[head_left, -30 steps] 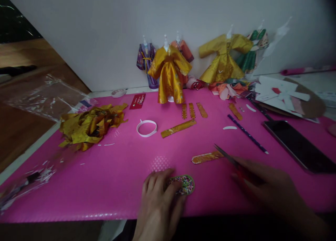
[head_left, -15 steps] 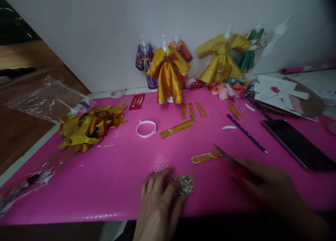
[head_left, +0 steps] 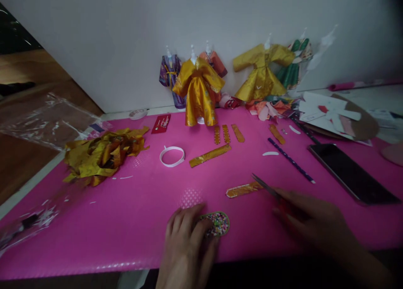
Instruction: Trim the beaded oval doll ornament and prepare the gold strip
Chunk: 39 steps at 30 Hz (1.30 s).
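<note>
My right hand (head_left: 317, 224) is closed round a pair of scissors (head_left: 265, 185) with red handles, the blades pointing up and to the left. Under or just beside the blades lies a gold fabric strip (head_left: 241, 191) with a pointed, pale-edged end. At the front of the table, my left hand (head_left: 185, 247) has its fingers curled over a flat oval piece (head_left: 222, 224) with a colourful speckled pattern and green rim. Its left part is hidden by the fingers. Farther back lie a longer gold strip (head_left: 210, 156) and several short gold strips (head_left: 226, 133).
Dolls' robes on white stands line the wall, a shiny gold dress (head_left: 199, 95) foremost. Gold fabric scraps (head_left: 105, 154) and clear plastic (head_left: 50, 123) lie left. A white ring (head_left: 172, 165), a red card (head_left: 160, 124), a purple pencil (head_left: 291, 160) and a phone (head_left: 349, 171) are around.
The whole view has shifted slightly, so things appear a little farther left. Both hands keep about the same places, the scissors still at the strip and the left fingers still on the oval piece.
</note>
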{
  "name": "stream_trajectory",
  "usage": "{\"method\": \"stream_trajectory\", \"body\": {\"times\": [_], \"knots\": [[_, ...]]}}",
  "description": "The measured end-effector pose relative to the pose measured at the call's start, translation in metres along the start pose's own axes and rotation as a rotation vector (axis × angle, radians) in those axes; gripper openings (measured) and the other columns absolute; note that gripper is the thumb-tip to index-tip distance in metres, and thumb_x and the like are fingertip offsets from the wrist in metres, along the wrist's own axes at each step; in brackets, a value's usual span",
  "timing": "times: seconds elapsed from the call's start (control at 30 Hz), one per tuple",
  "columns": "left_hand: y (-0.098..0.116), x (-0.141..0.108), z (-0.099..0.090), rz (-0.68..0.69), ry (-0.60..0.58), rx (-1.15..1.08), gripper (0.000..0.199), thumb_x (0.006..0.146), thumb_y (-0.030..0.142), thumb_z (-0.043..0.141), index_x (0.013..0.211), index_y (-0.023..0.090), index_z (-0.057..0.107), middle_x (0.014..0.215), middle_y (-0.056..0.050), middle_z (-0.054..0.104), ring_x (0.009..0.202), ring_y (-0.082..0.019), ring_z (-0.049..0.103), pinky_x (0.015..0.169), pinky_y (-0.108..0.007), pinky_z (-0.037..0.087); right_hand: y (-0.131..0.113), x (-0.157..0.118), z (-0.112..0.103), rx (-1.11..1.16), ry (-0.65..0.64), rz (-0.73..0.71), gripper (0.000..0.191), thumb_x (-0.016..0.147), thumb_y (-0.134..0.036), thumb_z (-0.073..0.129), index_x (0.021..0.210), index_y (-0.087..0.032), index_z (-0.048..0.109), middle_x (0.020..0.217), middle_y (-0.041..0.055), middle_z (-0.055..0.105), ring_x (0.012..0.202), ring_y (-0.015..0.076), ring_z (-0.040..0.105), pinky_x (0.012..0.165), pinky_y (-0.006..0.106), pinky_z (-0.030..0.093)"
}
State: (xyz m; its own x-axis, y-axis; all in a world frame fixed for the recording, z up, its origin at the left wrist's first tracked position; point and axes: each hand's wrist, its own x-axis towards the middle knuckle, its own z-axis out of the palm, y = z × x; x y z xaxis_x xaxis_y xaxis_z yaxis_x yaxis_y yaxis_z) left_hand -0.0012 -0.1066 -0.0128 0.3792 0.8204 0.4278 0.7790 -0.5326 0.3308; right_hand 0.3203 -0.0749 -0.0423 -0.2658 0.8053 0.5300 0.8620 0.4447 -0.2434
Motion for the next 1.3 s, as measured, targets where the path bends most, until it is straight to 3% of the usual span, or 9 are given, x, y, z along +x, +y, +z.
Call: {"method": "stream_trajectory", "body": {"times": [0.37, 0.57, 0.73, 0.97, 1.07, 1.17, 1.3], "knots": [[-0.006, -0.001, 0.009, -0.02, 0.017, -0.143, 0.018, 0.095, 0.013, 0.059, 0.11, 0.024, 0.06, 0.111, -0.006, 0.07, 0.104, -0.025, 0.063, 0.087, -0.045, 0.054, -0.004, 0.003, -0.003, -0.008, -0.038, 0.005, 0.032, 0.096, -0.03, 0.054, 0.123, -0.022, 0.07, 0.106, 0.0066, 0.079, 0.085, 0.0224, 0.078, 0.067, 0.031, 0.063], [-0.009, -0.004, 0.017, -0.085, 0.121, -0.152, 0.014, 0.097, 0.023, 0.061, 0.111, 0.025, 0.06, 0.108, -0.007, 0.07, 0.096, -0.024, 0.069, 0.079, -0.041, 0.061, 0.0, 0.001, -0.001, -0.026, -0.033, 0.005, 0.033, 0.095, -0.033, 0.058, 0.122, -0.02, 0.071, 0.108, 0.0081, 0.079, 0.087, 0.0246, 0.078, 0.066, 0.032, 0.063], [-0.013, -0.012, 0.025, -0.133, 0.157, -0.143, 0.022, 0.095, 0.025, 0.064, 0.116, 0.024, 0.057, 0.108, -0.009, 0.07, 0.097, -0.024, 0.071, 0.08, -0.04, 0.065, 0.0, 0.0, -0.004, -0.037, -0.102, -0.011, 0.035, 0.096, -0.036, 0.057, 0.126, -0.023, 0.07, 0.11, 0.007, 0.078, 0.084, 0.0246, 0.078, 0.066, 0.035, 0.064], [-0.008, -0.01, 0.02, -0.152, 0.171, -0.162, 0.02, 0.097, 0.024, 0.06, 0.116, 0.023, 0.056, 0.103, -0.008, 0.07, 0.092, -0.023, 0.073, 0.079, -0.04, 0.066, -0.049, 0.01, -0.023, 0.093, -0.442, -0.173, 0.042, 0.09, -0.017, 0.049, 0.129, -0.026, 0.061, 0.089, -0.0009, 0.077, 0.065, 0.0169, 0.073, 0.054, 0.028, 0.057], [-0.005, -0.008, 0.018, -0.155, 0.193, -0.173, 0.017, 0.098, 0.026, 0.059, 0.115, 0.023, 0.057, 0.1, -0.007, 0.071, 0.088, -0.022, 0.073, 0.075, -0.038, 0.066, -0.069, 0.015, -0.026, 0.069, -0.552, -0.231, 0.038, 0.086, -0.016, 0.055, 0.121, -0.029, 0.062, 0.078, -0.0056, 0.074, 0.056, 0.0161, 0.071, 0.045, 0.027, 0.051], [-0.004, -0.007, 0.018, -0.162, 0.203, -0.181, 0.017, 0.097, 0.025, 0.059, 0.114, 0.023, 0.058, 0.099, -0.007, 0.072, 0.087, -0.022, 0.073, 0.072, -0.036, 0.066, -0.079, 0.019, -0.025, 0.063, -0.6, -0.245, 0.031, 0.084, -0.014, 0.058, 0.11, -0.029, 0.064, 0.074, -0.0069, 0.071, 0.052, 0.0154, 0.069, 0.041, 0.028, 0.044], [-0.003, -0.007, 0.017, -0.166, 0.213, -0.198, 0.018, 0.096, 0.022, 0.059, 0.114, 0.023, 0.058, 0.098, -0.007, 0.072, 0.086, -0.022, 0.073, 0.072, -0.035, 0.066, -0.085, 0.024, -0.023, 0.04, -0.562, -0.288, 0.031, 0.082, -0.012, 0.057, 0.109, -0.027, 0.064, 0.072, -0.0056, 0.07, 0.049, 0.0158, 0.068, 0.039, 0.031, 0.036]]}}
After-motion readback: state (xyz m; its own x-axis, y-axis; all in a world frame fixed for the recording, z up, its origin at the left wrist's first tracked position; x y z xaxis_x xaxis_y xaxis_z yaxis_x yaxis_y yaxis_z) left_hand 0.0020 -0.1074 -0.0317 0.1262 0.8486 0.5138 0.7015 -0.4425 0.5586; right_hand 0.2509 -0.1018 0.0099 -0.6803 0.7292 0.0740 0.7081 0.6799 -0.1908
